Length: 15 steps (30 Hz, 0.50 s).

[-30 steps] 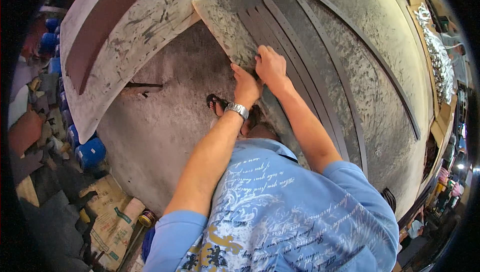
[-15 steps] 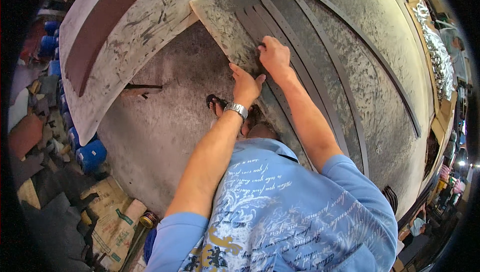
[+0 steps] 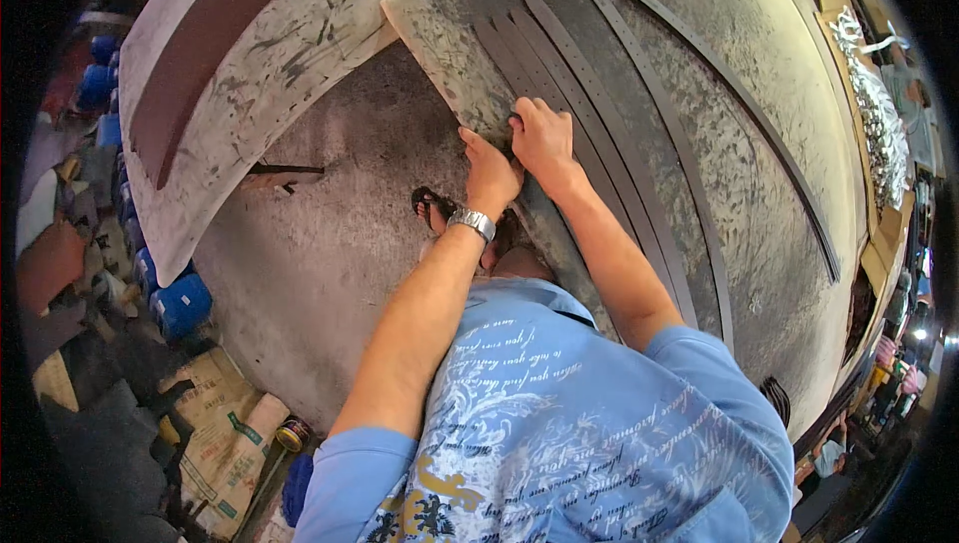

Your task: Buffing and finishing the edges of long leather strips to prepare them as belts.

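My right hand [image 3: 542, 146] is closed above the stained table [image 3: 769, 213], beside my left hand. A small dark bit shows at its fingertips, but what it grips is mostly hidden. My left hand [image 3: 490, 175], below a metal-banded wristwatch [image 3: 473, 222], lies at the table's near-left edge. Its visible fingers are stretched forward, and its thumb is hidden near my right hand. Long dark belt strips with punched holes, such as the strip [image 3: 599, 133], run lengthwise under and beside my right forearm. Farther right lie another strip [image 3: 667, 123] and a curved strip [image 3: 744, 108].
A pale stained board [image 3: 270, 73] bearing a wide brown strip [image 3: 215, 38] stands at upper left. Blue containers [image 3: 181, 304] and dark scraps [image 3: 110, 443] line the left side. Cardboard [image 3: 887, 223] and shiny wrapping [image 3: 871, 103] border the table's right edge.
My right hand has drawn back toward my body and slightly left, coming against my left hand and covering its thumb. My left hand has stayed nearly in place.
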### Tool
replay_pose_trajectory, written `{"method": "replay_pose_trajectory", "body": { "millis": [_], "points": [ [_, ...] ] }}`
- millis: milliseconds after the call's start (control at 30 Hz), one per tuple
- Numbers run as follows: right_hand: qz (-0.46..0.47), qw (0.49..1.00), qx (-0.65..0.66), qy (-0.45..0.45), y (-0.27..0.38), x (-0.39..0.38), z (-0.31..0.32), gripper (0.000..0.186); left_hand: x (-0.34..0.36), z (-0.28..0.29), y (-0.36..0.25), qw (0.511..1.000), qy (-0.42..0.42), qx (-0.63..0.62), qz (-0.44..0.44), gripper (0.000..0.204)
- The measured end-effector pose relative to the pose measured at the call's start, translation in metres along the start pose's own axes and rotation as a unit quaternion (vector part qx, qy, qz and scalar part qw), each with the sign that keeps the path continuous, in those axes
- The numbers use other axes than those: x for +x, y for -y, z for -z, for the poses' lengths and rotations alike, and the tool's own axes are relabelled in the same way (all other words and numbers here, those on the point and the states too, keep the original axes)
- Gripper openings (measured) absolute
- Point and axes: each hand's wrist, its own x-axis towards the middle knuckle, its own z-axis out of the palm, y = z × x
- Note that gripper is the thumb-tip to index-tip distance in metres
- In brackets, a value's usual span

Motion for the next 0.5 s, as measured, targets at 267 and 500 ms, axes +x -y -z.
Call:
{"method": "replay_pose_trajectory", "body": {
  "millis": [267, 500],
  "points": [
    [-0.06, 0.997, 0.045, -0.03, -0.027, 0.014, 0.029, 0.02, -0.014, 0.005, -0.014, 0.996, 0.04, 0.01, 0.076, 0.119],
    [0.005, 0.997, 0.068, 0.04, -0.019, -0.018, 0.028, 0.019, -0.011, -0.003, -0.003, 0.999, 0.015, -0.002, 0.029, 0.116]
  ]
}}
